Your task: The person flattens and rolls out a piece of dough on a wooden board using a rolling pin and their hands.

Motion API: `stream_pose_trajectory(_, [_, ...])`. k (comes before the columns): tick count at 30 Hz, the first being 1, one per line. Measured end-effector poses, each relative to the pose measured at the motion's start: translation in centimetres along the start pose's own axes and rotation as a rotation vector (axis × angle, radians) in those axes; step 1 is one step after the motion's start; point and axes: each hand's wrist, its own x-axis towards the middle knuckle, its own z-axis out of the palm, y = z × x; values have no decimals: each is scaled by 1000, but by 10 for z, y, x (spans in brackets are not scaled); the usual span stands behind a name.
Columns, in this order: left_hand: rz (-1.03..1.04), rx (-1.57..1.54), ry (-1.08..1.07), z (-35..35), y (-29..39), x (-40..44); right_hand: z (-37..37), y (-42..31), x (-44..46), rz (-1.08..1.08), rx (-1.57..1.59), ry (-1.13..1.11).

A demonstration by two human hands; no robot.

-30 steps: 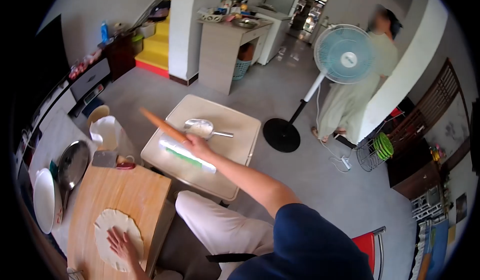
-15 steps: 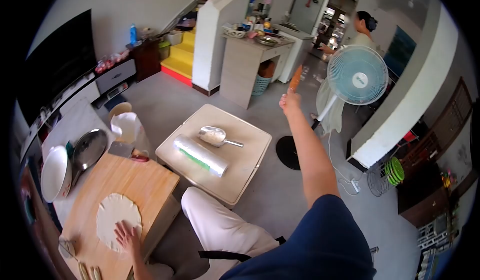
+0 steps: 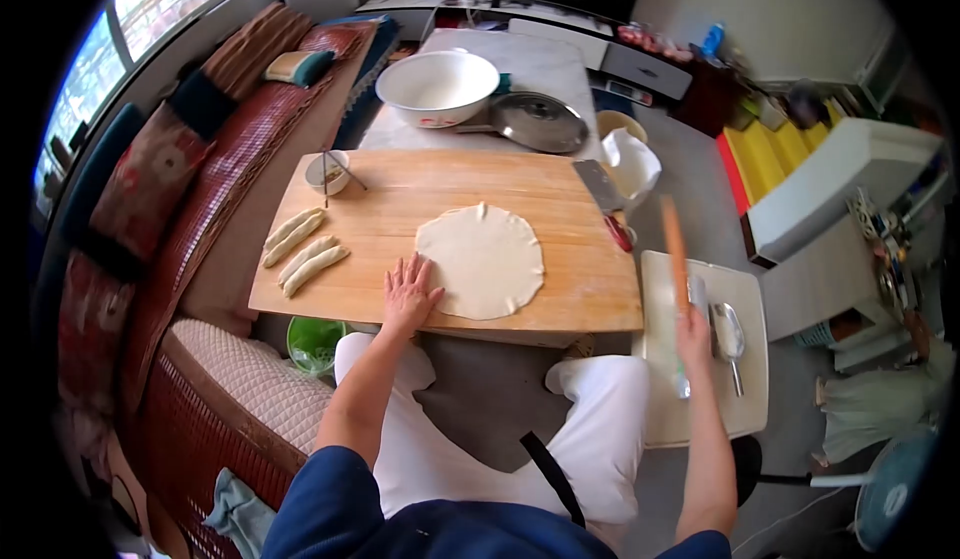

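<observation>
A round, flat sheet of dough [image 3: 485, 264] lies on a wooden board [image 3: 570, 184], its rim slightly ragged. My left hand [image 3: 410, 294] rests with fingers spread at the sheet's left edge, partly on the board. In my right hand [image 3: 693, 337] is a wooden rolling pin [image 3: 675, 244], gripped at its lower end and raised to the right of the board. Several dough rolls [image 3: 310, 254] lie at the board's left side. Behind them stands a small bowl [image 3: 328, 173] with chopsticks [image 3: 345, 171] across it.
A cleaver [image 3: 600, 187] lies at the board's right corner. Right of it, a small table [image 3: 730, 414] carries a roll of plastic film and a metal scoop [image 3: 733, 344]. A white basin [image 3: 438, 89] and a pan lid [image 3: 540, 122] are behind. A person [image 3: 880, 399] stands far right.
My view has swung left from the fan and the other person to the board. My right arm, stretched far out before, is now lower and nearer the board, still with the rolling pin.
</observation>
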Motion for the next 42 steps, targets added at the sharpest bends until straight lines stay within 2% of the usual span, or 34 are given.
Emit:
stream_pose_trajectory(1, [-15,2,25,2,-5,4,24,-33,1,35,102,-118])
stream_pose_trajectory(3, [-25,-22,78,5,-6,9,77,-66,0,-51,-81,-227])
stream_pose_trajectory(4, [3,-38,84,3,-1,9,92,-95,4,-207,-44,-265])
stream_pose_trajectory(5, [32,-54,90,1,6,9,105,-117,9,-201,-84,-396])
stream_pose_trajectory(6, [61,-71,94,-2,14,8,125,-123,15,-382,-60,-384])
stream_pose_trajectory(8, [132,-66,46,-8,26,9,154,-142,28,-472,-157,-466])
stream_pose_trajectory(11, [228,-55,-14,2,26,20,203,-129,49,-635,-192,-445])
stream_pose_trajectory(14, [211,-64,-61,3,28,47,232,-131,78,-627,-234,-391])
stream_pose_trajectory(19, [115,-99,25,30,24,149,282,-124,139,-657,-275,-386])
stream_pose_trajectory(22, [14,-95,132,51,20,212,305,-126,174,-612,-255,-398])
stream_pose_trajectory(25, [-103,-113,250,43,26,228,313,-126,185,-419,-175,-384])
stream_pose_trajectory(27, [-119,-111,325,35,33,217,319,-111,182,-235,-66,-242])
stream_pose_trajectory(29, [23,-83,231,51,55,179,314,-102,172,-49,47,-139])
stream_pose_trajectory(31, [78,-63,95,52,98,132,297,-99,153,128,159,-77])
stream_pose_trajectory(33, [62,-107,-27,60,130,105,284,-88,136,156,193,-72])
stream_pose_trajectory(36, [101,-123,28,68,154,97,257,-77,116,170,167,-80])
stream_pose_trajectory(40, [280,-126,-61,60,151,88,231,-84,106,136,102,-161])
stream_pose_trajectory(42, [364,-124,-63,59,140,79,232,-78,101,-27,76,-141])
